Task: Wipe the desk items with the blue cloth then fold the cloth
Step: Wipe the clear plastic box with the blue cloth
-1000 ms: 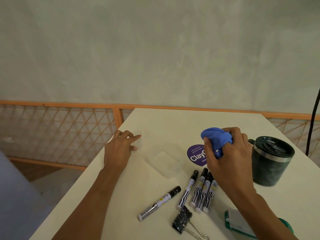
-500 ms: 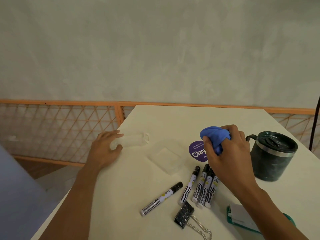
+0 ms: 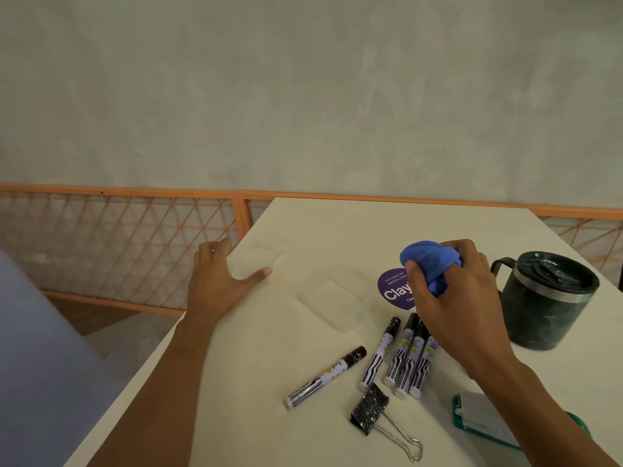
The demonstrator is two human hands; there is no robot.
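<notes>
Desk edge point(image 3: 269, 220): left hand point(image 3: 215, 281) regrips clear lid point(image 3: 258, 261), right hand point(image 3: 462, 298) still balls blue cloth point(image 3: 428, 261)

Soft, flat light here, rather dim, and we get a greenish-yellow cast over the wall point(image 3: 303, 96) and worktop point(image 3: 236, 382). Shadows are faint and fuzzy: one beneath the mug point(image 3: 539, 318), another under the right hand point(image 3: 455, 298) across the markers point(image 3: 409, 362). A dull sheen sits on top of the mug. The clear lid point(image 3: 256, 264) all but melts into the pale surface, while the blue cloth point(image 3: 428, 261) reads crisp. We see the left hand point(image 3: 215, 281) slightly smeared, and the orange rail point(image 3: 135, 191) bowing with the wide lens.
</notes>
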